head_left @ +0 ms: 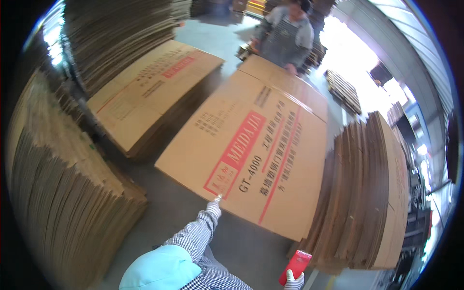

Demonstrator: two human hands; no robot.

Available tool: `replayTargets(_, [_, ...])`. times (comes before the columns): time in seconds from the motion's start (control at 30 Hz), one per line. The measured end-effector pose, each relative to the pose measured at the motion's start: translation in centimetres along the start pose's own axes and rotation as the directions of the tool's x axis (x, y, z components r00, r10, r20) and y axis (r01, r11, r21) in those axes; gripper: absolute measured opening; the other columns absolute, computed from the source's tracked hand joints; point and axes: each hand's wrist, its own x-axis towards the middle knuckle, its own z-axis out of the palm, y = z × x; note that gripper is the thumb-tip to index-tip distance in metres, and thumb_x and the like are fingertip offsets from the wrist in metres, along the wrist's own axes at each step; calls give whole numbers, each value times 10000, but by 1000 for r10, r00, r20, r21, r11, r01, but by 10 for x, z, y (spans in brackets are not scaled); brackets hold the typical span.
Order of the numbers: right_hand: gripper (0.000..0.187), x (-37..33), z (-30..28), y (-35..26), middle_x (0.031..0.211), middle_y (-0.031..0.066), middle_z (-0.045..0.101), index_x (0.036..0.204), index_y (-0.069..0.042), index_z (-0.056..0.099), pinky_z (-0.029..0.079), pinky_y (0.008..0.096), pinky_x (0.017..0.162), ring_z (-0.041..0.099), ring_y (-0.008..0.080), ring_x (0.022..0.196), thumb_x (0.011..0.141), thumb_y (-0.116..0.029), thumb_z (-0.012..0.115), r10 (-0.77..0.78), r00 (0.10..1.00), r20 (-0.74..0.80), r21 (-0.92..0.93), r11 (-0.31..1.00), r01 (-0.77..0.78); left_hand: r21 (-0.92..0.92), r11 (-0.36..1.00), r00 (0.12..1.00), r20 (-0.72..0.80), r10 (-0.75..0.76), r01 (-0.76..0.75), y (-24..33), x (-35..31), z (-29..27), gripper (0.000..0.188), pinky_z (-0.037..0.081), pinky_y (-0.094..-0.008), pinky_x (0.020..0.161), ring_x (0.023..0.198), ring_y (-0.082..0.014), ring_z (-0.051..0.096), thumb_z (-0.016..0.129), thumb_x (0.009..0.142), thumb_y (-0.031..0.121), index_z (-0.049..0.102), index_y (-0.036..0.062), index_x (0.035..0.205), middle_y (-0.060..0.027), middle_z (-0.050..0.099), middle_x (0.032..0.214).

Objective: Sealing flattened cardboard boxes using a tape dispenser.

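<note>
Cardboard sheet [253,150] sits mid-frame with the left hand [214,207] at its lower edge, can't tell if those fingers are actually gripping. Right hand [294,281], bottom right, has its fingers round a flat red thing [296,265]; co-worker [284,41] stands up top.

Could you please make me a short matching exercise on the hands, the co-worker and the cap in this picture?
1. Left hand
2. Right hand
3. Co-worker
4. Cap

A. Holding a red object
B. Light blue
C. At the near edge of the middle cardboard piece
D. At that piece's far end

Pairs: 1-C, 2-A, 3-D, 4-B
</note>
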Motion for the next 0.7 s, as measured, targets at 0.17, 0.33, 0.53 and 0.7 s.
replayTargets(0.17, [390, -26, -27, 88, 946, 85, 705, 1063, -13, 656, 549, 352, 779, 661, 182, 826, 740, -146, 827, 164, 979, -121, 277, 953, -126, -380, 925, 982, 185, 44, 30, -24, -20, 1, 417, 523, -283, 952, 987, -190, 628, 690, 946, 243, 595, 14, 1281, -137, 655, 1207])
replayTargets(0.33, [336, 8, 5, 87, 959, 62, 690, 1094, -17, 659, 554, 344, 762, 651, 175, 809, 785, -71, 779, 276, 953, -123, 377, 901, -213, 123, 851, 859, 81, 505, -511, 24, -79, -29, 399, 481, -317, 1006, 1064, -148, 582, 689, 927, 89, 613, 117, 1318, -78, 645, 1199])
replayTargets(0.53, [327, 62, 2, 147, 953, 68, 705, 1077, 1, 670, 550, 332, 733, 649, 168, 778, 827, -156, 810, 379, 925, -34, 515, 799, -308, 291, 101, 115, 29, 993, -951, 194, -320, -34, 294, 537, -330, 786, 852, -207, 631, 571, 983, 159, 623, -16, 1213, -104, 676, 1009])
replayTargets(0.7, [298, 79, 24, 150, 937, 57, 703, 1057, -22, 678, 564, 340, 731, 654, 172, 759, 824, -144, 819, 393, 912, 116, 694, 625, -358, 665, -271, -327, 43, 944, -696, 334, -455, -164, 388, 577, -225, 620, 712, -124, 679, 473, 1035, 217, 551, 102, 1397, -63, 715, 959])
